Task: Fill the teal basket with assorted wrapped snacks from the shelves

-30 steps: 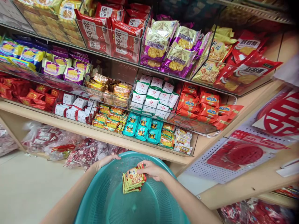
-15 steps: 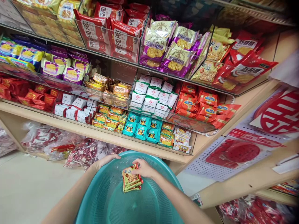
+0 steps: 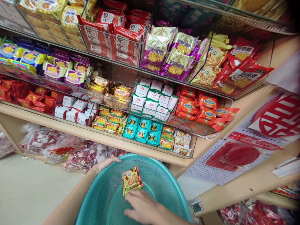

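Observation:
A round teal plastic basket [image 3: 172, 184] with a perforated wall is in front of me at the bottom of the view. My left hand [image 3: 106, 164] grips its far left rim, fingers over the edge. Inside the basket, against the far wall, a small stack of yellow-green and red snack packets [image 3: 131, 178] leans, with a biscuit picture on top. My right hand [image 3: 142, 204] hovers over the basket just below the packets, fingers loosely spread and nothing visible in them. Whether its fingertips touch the lowest packet is hard to tell.
Beyond the basket stands a wooden shelf [image 3: 150, 149] with clear bins of wrapped snacks, including teal packets [image 3: 142, 133] and orange-red packets [image 3: 208, 103]. Bagged red goods [image 3: 86, 156] lie underneath. A white pegboard [image 3: 217, 162] with red decorations is at the right.
My right hand has let go of the packets and moved down toward me. The packets stay leaning in the basket. My left hand keeps its place on the rim.

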`<action>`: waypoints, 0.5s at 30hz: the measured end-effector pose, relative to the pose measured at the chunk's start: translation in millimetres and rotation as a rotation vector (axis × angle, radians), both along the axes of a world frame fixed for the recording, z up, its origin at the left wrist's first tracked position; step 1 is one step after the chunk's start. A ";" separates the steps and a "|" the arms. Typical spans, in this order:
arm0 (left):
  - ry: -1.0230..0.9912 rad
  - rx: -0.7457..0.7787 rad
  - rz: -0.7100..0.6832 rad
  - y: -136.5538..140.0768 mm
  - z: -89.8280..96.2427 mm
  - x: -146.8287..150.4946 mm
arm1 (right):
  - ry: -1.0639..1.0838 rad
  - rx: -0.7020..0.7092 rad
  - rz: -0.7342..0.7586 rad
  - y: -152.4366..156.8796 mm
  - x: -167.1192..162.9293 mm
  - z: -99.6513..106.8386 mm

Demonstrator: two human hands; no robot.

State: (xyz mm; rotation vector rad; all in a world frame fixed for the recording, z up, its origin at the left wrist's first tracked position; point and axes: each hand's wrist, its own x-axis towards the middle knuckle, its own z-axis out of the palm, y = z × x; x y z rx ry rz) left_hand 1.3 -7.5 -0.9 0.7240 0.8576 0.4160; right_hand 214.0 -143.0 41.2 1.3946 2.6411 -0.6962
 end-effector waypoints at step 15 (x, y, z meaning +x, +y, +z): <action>0.053 0.073 -0.048 5.6 -9.3 -0.8 | -0.106 0.046 0.098 23.8 -15.8 -27.0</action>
